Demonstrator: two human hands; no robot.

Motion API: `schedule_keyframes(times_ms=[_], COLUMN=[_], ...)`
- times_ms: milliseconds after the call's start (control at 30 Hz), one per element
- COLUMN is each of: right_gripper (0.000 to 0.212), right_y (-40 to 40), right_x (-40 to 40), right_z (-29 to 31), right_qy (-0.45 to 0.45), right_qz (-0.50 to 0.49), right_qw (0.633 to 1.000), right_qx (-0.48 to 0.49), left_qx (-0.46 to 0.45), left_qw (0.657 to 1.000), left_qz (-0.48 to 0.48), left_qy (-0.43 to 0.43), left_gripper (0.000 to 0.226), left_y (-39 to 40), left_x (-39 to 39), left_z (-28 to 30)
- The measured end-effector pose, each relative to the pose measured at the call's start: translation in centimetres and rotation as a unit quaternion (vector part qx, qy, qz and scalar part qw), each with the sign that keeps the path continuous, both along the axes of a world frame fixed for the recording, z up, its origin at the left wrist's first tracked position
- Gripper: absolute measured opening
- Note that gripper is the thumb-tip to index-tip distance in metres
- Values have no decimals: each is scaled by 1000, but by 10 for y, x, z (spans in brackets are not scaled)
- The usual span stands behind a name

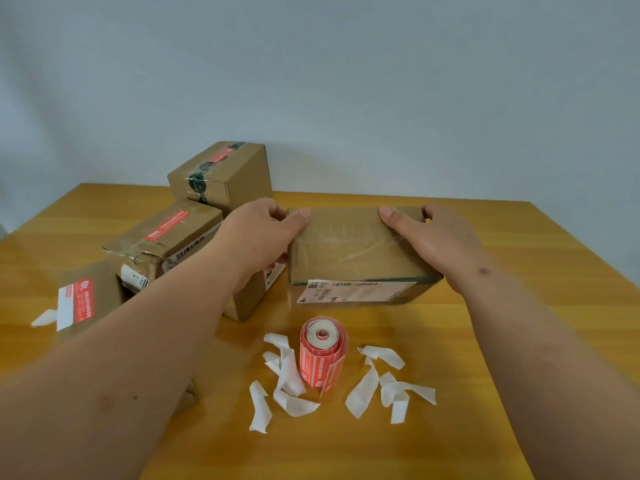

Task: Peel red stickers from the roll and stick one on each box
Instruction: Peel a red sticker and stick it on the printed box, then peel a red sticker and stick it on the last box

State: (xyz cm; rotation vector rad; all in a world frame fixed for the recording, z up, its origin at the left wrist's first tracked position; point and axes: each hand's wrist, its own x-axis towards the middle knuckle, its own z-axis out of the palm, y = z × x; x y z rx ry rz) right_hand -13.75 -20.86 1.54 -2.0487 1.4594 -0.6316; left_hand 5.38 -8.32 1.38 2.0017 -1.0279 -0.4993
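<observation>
Both hands hold unlabelled box (353,251) mid-bench (519,237): left hand (266,233) grip curled round left end, right hand (429,237) round right end. Step, as judged: positioning box. Next: peel sticker from red roll (322,351) standing just in front, press onto top.

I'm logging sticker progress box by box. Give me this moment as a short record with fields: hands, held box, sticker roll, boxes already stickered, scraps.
left hand: left hand grips the held box's left end
right hand: right hand grips its right end
held box: held box on the table, top shows no red sticker
sticker roll: sticker roll stands upright in front of the held box, untouched
stickered boxes: back box, middle box and near-left box each carry a red sticker
scraps: white backing strips lie around the roll
</observation>
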Motion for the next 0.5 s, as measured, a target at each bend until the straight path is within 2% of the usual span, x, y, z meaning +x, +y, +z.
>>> schedule_keyframes(times_ms=[167,333,433,500], right_gripper=[74,62,56,45], right_y=[-3,4,9,20], right_x=[-1,12,14,13], right_z=[-2,-16,-21,-20], right_qy=[43,106,116,94], right_qz=[-5,15,19,28], right_qw=[999,993,993,990], right_qx=[17,41,-22,-100], left_qx=[12,74,53,-8], left_qw=[1000,991,981,975], left_qz=[-10,20,34,13], left_qy=[5,-111,-182,-220], left_gripper=[32,30,42,32], left_y=[2,3,12,23], left_x=[-4,3,0,-10], left_z=[-7,-16,-18,-16])
